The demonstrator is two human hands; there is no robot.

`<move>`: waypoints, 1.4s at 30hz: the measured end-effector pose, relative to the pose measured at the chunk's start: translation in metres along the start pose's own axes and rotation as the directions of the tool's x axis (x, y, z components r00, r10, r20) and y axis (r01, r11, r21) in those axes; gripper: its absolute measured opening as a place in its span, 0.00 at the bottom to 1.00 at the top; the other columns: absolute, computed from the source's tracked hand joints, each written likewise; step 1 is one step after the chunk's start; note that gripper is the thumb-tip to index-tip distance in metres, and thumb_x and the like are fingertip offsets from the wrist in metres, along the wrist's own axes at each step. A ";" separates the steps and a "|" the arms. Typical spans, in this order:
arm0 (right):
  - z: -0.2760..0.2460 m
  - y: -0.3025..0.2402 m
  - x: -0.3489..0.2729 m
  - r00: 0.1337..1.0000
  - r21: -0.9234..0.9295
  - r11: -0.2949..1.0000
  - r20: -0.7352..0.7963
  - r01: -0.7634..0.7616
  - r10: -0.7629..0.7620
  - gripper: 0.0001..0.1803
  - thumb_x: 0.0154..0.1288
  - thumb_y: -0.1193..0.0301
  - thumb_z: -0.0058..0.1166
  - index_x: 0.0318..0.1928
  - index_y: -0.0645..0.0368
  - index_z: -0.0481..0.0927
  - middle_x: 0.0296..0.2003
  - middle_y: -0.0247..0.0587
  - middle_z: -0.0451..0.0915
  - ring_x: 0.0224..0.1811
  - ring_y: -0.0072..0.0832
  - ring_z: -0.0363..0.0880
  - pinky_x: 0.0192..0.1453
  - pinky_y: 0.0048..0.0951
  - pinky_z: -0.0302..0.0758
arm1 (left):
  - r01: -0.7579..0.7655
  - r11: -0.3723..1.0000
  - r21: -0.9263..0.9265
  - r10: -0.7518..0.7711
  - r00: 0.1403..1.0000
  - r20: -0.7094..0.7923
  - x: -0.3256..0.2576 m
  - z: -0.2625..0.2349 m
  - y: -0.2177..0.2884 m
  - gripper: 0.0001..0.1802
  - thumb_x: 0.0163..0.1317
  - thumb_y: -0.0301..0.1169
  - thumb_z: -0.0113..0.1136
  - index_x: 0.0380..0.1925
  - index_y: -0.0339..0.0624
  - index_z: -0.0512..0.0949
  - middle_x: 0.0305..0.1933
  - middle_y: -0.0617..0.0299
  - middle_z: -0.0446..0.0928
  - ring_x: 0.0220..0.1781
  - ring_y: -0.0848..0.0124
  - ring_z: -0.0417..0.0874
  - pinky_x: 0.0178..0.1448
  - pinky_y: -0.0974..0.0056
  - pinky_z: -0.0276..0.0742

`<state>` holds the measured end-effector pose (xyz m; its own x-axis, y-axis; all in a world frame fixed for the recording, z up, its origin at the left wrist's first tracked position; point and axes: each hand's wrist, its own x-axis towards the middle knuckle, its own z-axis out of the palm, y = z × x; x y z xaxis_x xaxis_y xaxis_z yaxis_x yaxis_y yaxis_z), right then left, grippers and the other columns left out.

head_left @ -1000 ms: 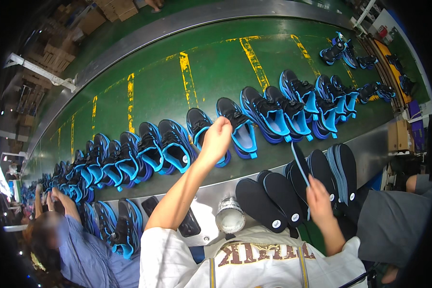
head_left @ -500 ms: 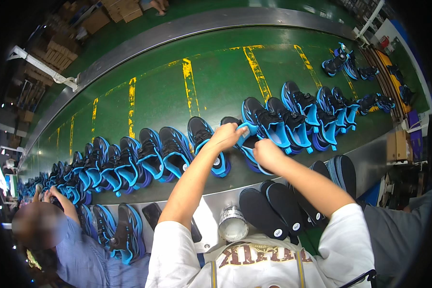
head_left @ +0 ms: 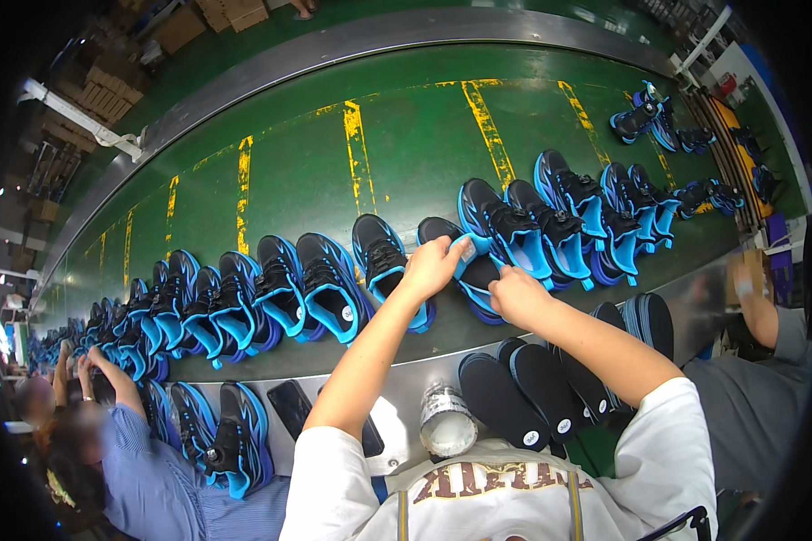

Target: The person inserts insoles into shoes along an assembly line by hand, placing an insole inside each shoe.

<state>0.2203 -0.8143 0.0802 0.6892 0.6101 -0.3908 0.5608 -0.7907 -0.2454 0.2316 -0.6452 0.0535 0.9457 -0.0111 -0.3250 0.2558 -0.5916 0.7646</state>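
A black and light-blue sneaker (head_left: 437, 229) stands on the green belt in front of me, toe pointing away. My left hand (head_left: 435, 266) is closed on its light-blue tongue (head_left: 474, 250), holding it up. At the opening, the fingers of my right hand (head_left: 518, 296) are closed on what looks like a black insole (head_left: 480, 273), partly inside the shoe. My fingers hide where it ends. Close on the left stands another sneaker (head_left: 380, 245), and on the right one more sneaker (head_left: 489, 209).
Rows of similar sneakers line the belt (head_left: 298, 171) on both sides. On the metal ledge before me lie black insoles (head_left: 498, 397), a white-smeared jar (head_left: 447, 424) and a phone (head_left: 290, 408). Co-workers sit left, one in a blue striped shirt (head_left: 158, 478); a grey-clad person (head_left: 749, 397) is at right.
My right hand has shifted slightly right and down at the shoe opening. The left hand keeps hold of the tongue. At the right edge, another person's hand has come into view.
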 end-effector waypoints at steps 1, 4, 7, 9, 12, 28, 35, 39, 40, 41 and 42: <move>0.005 0.001 -0.001 1.000 0.000 1.000 0.002 0.000 0.000 0.09 0.47 0.71 0.45 0.25 0.64 0.75 0.32 0.50 0.70 0.37 0.40 0.71 0.41 0.33 0.71 | 0.002 1.000 -0.001 -0.002 1.000 0.001 -0.001 0.001 -0.001 0.27 0.55 0.51 0.43 0.21 0.33 0.70 0.24 0.41 0.72 0.32 0.49 0.75 0.36 0.55 0.68; 0.032 0.008 0.008 0.933 -0.146 0.967 -0.267 0.209 -0.242 0.06 0.47 0.75 0.44 0.23 0.64 0.74 0.30 0.47 0.69 0.37 0.37 0.69 0.39 0.32 0.71 | -0.041 0.999 0.002 0.041 0.999 -0.031 -0.003 0.004 0.000 0.27 0.56 0.52 0.41 0.23 0.34 0.71 0.26 0.41 0.73 0.35 0.48 0.74 0.38 0.54 0.67; 0.048 0.013 0.032 0.951 -0.092 0.983 -0.252 0.160 -0.178 0.07 0.47 0.74 0.44 0.24 0.64 0.74 0.31 0.48 0.69 0.37 0.37 0.69 0.38 0.32 0.71 | -0.013 1.000 0.010 0.013 0.999 -0.039 -0.003 0.010 0.001 0.27 0.56 0.51 0.42 0.21 0.34 0.69 0.21 0.46 0.71 0.28 0.54 0.74 0.33 0.58 0.66; 0.050 0.015 0.036 0.962 -0.117 0.983 -0.217 0.140 -0.163 0.07 0.48 0.74 0.43 0.24 0.64 0.74 0.32 0.48 0.70 0.38 0.37 0.70 0.39 0.32 0.71 | -0.010 0.999 0.036 0.011 0.999 -0.037 -0.003 0.012 0.000 0.26 0.57 0.50 0.40 0.22 0.35 0.69 0.23 0.44 0.72 0.31 0.51 0.74 0.35 0.55 0.67; 0.042 0.017 0.041 0.989 -0.216 0.965 0.001 0.146 -0.150 0.11 0.52 0.71 0.41 0.30 0.62 0.77 0.36 0.47 0.72 0.41 0.36 0.70 0.42 0.31 0.70 | -0.020 0.996 0.083 0.026 0.997 -0.066 -0.002 0.014 0.000 0.25 0.58 0.49 0.39 0.24 0.36 0.69 0.25 0.42 0.73 0.33 0.47 0.73 0.36 0.52 0.67; 0.011 0.002 0.068 0.671 -0.366 0.806 0.740 0.465 -0.051 0.15 0.51 0.71 0.44 0.41 0.59 0.76 0.47 0.44 0.71 0.54 0.32 0.64 0.52 0.32 0.62 | -0.039 0.995 0.087 0.044 0.997 -0.061 -0.010 0.011 0.004 0.25 0.55 0.50 0.44 0.20 0.36 0.68 0.21 0.45 0.71 0.29 0.49 0.73 0.32 0.53 0.66; 0.047 0.019 0.069 0.863 -0.636 0.584 0.339 0.504 -0.375 0.18 0.55 0.69 0.37 0.45 0.59 0.73 0.47 0.44 0.71 0.50 0.34 0.67 0.54 0.30 0.59 | -0.104 0.905 0.413 0.292 0.858 -0.423 -0.009 0.026 0.024 0.19 0.49 0.42 0.55 0.32 0.37 0.67 0.26 0.49 0.72 0.27 0.54 0.76 0.30 0.58 0.71; 0.035 0.019 0.063 0.831 -0.406 0.762 0.466 0.506 -0.303 0.18 0.55 0.69 0.38 0.46 0.58 0.72 0.49 0.38 0.70 0.53 0.30 0.65 0.59 0.28 0.54 | -0.280 0.641 0.715 0.610 0.751 -0.253 -0.006 0.034 0.012 0.16 0.43 0.35 0.59 0.30 0.41 0.66 0.22 0.57 0.68 0.22 0.62 0.74 0.25 0.61 0.69; 0.049 0.029 0.065 0.844 -0.420 0.749 0.407 0.513 -0.350 0.17 0.54 0.68 0.39 0.43 0.58 0.73 0.42 0.37 0.75 0.50 0.29 0.68 0.61 0.31 0.50 | -0.270 0.637 0.722 0.607 0.753 -0.253 -0.005 0.036 0.012 0.18 0.39 0.35 0.61 0.30 0.43 0.66 0.23 0.59 0.66 0.23 0.64 0.73 0.26 0.62 0.68; 0.033 0.024 0.057 0.836 -0.421 0.741 0.423 0.523 -0.350 0.17 0.54 0.68 0.39 0.43 0.58 0.73 0.42 0.37 0.75 0.50 0.29 0.68 0.61 0.31 0.50 | -0.262 0.651 0.712 0.596 0.757 -0.267 -0.005 0.035 0.011 0.18 0.39 0.35 0.61 0.30 0.43 0.66 0.23 0.59 0.66 0.23 0.64 0.73 0.26 0.62 0.68; 0.014 0.022 0.046 0.807 -0.360 0.785 0.519 0.505 -0.282 0.18 0.54 0.65 0.37 0.41 0.59 0.74 0.38 0.40 0.76 0.48 0.29 0.69 0.62 0.32 0.46 | -0.275 0.639 0.718 0.576 0.790 -0.210 -0.004 0.031 0.009 0.19 0.38 0.36 0.62 0.29 0.42 0.66 0.23 0.59 0.67 0.25 0.64 0.74 0.27 0.62 0.68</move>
<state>0.2577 -0.8041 0.0440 0.1604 0.6895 -0.7063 0.9531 -0.2943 -0.0709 0.2238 -0.6750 0.0443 0.9367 -0.1798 0.3004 -0.2404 -0.9541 0.1785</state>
